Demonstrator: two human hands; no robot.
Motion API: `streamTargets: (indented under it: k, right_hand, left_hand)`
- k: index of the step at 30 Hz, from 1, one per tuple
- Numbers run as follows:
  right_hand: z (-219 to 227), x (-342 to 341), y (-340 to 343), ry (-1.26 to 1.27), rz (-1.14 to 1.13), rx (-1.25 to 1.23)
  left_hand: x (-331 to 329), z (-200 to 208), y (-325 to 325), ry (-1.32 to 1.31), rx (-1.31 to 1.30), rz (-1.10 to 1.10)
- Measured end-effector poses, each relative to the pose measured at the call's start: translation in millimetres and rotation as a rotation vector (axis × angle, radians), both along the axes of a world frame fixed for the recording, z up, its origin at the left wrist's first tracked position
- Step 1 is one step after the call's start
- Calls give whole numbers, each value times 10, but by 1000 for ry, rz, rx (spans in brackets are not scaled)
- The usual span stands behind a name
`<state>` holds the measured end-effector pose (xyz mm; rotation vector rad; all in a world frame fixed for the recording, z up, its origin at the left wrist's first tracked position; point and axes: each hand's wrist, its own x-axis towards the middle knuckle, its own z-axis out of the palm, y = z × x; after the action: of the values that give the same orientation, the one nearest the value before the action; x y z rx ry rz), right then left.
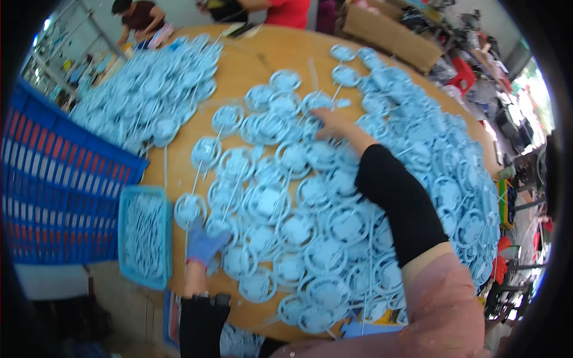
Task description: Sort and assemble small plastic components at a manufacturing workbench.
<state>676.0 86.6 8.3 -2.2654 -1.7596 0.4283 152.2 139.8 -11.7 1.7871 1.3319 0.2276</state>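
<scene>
Light-blue round plastic pieces (325,253), ringed and some with thin straight stems, lie loosely across the wooden table before me. My left hand (206,243), in a bluish-purple glove, is low at the table's left side. Its fingers and thumb are apart, and the fingertips meet the lower edge of a single round piece (190,209). Farther out, my bare right hand (334,124) reaches over the spread of pieces. The fingers there are parted, with the forefinger stretched toward a round piece (316,102); I see nothing held.
A turquoise basket (169,238) of thin light-blue parts stands left of my left hand, beside a large blue crate (65,179). More pieces are heaped at the far left (155,89) and right (447,155). People work beyond the table (268,45); a cardboard box (388,36) is behind it.
</scene>
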Motion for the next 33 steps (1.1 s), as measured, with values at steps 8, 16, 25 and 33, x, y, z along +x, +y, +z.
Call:
streamTargets:
  k: [8,16,25,33]
  right_hand:
    - [727,-2593,-311,161,325,-64]
    - [-327,-4128,-717,93,134,148]
    - [-230,-3778,-1508,-248,49,155]
    - [-81,-4634,-958,17,-85,613]
  left_hand:
    - [-31,516,30,54,-240,-104]
    - [-776,48,294,70,134,-473]
    - [242,-1090,407,187,705,-1330]
    - [-302,438,415,79,-124,-813]
